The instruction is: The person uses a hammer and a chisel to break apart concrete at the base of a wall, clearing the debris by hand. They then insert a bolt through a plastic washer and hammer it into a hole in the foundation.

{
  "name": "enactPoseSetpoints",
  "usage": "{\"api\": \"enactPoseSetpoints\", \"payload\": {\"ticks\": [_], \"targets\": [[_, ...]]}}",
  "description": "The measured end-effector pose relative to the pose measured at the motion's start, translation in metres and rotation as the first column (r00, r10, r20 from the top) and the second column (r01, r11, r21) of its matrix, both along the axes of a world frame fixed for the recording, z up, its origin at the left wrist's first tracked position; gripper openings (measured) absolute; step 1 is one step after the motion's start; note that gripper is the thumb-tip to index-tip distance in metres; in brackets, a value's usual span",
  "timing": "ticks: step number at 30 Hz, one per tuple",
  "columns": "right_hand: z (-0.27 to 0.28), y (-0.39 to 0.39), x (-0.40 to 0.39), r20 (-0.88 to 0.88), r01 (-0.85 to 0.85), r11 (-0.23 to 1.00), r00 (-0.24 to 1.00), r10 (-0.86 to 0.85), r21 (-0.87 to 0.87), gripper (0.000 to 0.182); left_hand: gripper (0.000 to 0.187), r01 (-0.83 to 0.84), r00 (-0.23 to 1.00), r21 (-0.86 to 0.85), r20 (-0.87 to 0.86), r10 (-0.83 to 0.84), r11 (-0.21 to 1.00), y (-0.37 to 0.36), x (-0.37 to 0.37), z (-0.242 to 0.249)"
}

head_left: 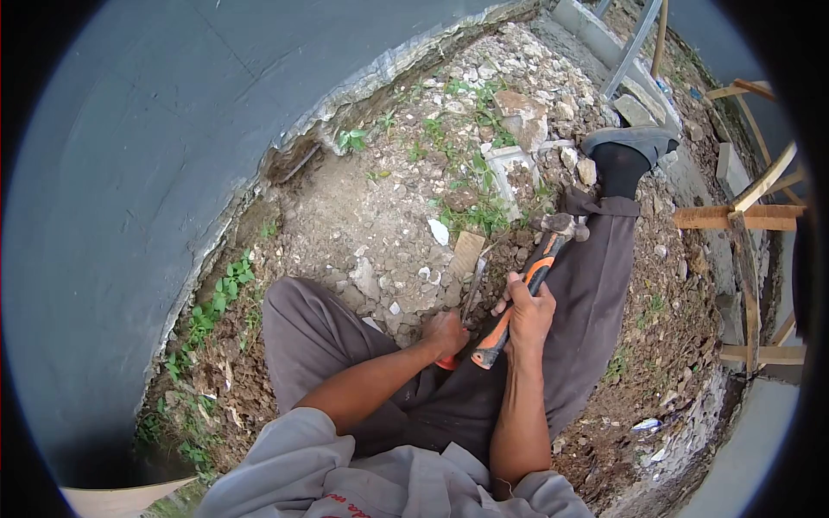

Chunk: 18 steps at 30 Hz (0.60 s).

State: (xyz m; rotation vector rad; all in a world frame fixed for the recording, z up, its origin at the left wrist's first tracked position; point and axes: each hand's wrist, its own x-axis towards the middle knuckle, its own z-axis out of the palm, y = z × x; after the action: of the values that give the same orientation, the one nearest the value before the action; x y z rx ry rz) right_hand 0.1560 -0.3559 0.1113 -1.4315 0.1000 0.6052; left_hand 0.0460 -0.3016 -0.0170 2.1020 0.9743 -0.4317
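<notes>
The person sits on rubble-strewn ground (380,216) beside a grey wall (129,173); the left hand (446,333) is clenched around a chisel (471,298), its tip set in the stony soil near a small wooden piece (466,253); the right hand (528,312) wraps tight round the orange-and-black handle of a hammer (540,272), head raised above the chisel; judging by the loose stones, chipping looks underway, with much hard ground left.

A grey curved wall (173,129) fills nine to twelve o'clock. Rubble (518,69) and weeds (471,168) lie toward one o'clock, a broken concrete block (509,168) among them. Wooden posts (743,216) stand at three o'clock.
</notes>
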Motion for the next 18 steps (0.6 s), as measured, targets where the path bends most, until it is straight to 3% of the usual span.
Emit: {"api": "enactPoseSetpoints", "payload": {"ticks": [1,3,4,5,6,7,8,10,11,13,14,16,17,18], "targets": [[0.002,0.0,-0.003,0.012,0.002,1.0,1.0,-0.002,0.005,0.014,0.041,0.002,1.0,0.005,0.012,-0.002,1.0,-0.001,-0.001,-0.003],[0.003,0.001,-0.009,0.232,-0.038,0.997,0.971,0.052,-0.063,0.014,0.04,0.011,0.996,-0.155,0.087,0.003,0.988,0.01,-0.01,0.012],[0.005,0.002,-0.012,0.342,-0.011,0.999,0.939,0.026,-0.046,0.013,0.038,0.007,0.998,-0.359,0.067,0.019,0.933,0.021,-0.016,0.022],[0.011,0.005,-0.011,0.354,-0.003,0.999,0.935,0.019,-0.044,0.013,0.032,-0.108,0.983,-0.603,0.054,0.175,0.791,0.034,-0.023,0.033],[0.021,0.008,-0.01,0.415,0.026,0.999,0.909,-0.042,0.045,0.013,0.026,-0.196,0.948,-0.801,-0.007,0.319,0.566,0.046,-0.031,0.043],[0.033,0.012,-0.007,0.469,0.048,0.989,0.876,-0.109,0.139,0.013,0.023,-0.235,0.911,-0.844,-0.018,0.412,0.482,0.06,-0.037,0.062],[0.055,0.018,0.0,0.395,-0.007,0.976,0.915,-0.081,0.218,0.018,0.019,-0.264,0.866,-0.882,-0.039,0.498,0.39,0.076,-0.043,0.08],[0.084,0.032,0.025,0.534,-0.095,0.957,0.842,-0.069,0.273,0.026,0.018,-0.199,0.856,-0.839,0.103,0.507,0.506,0.117,-0.055,0.098],[0.098,0.045,0.042,0.653,-0.168,0.936,0.753,-0.079,0.308,0.03,0.017,-0.211,0.832,-0.839,0.115,0.543,0.502,0.139,-0.062,0.098],[0.138,0.069,0.067,0.723,-0.194,0.924,0.682,-0.114,0.33,0.034,0.016,-0.224,0.796,-0.839,0.136,0.59,0.495,0.172,-0.075,0.089],[0.151,0.079,0.079,0.755,-0.229,0.908,0.643,-0.13,0.351,0.035,0.014,-0.273,0.695,-0.839,0.166,0.7,0.471,0.183,-0.084,0.08],[0.149,0.098,0.097,0.769,-0.247,0.89,0.619,-0.16,0.384,0.032,0.013,-0.364,0.522,-0.812,0.227,0.822,0.456,0.192,-0.091,0.076],[0.132,0.105,0.107,0.777,-0.252,0.881,0.603,-0.182,0.401,0.029,0.013,-0.361,0.515,-0.815,0.231,0.826,0.453,0.196,-0.091,0.071],[0.102,0.111,0.113,0.754,-0.207,0.908,0.638,-0.157,0.364,0.029,0.012,-0.42,0.428,-0.809,0.222,0.876,0.41,0.201,-0.09,0.061]]}}
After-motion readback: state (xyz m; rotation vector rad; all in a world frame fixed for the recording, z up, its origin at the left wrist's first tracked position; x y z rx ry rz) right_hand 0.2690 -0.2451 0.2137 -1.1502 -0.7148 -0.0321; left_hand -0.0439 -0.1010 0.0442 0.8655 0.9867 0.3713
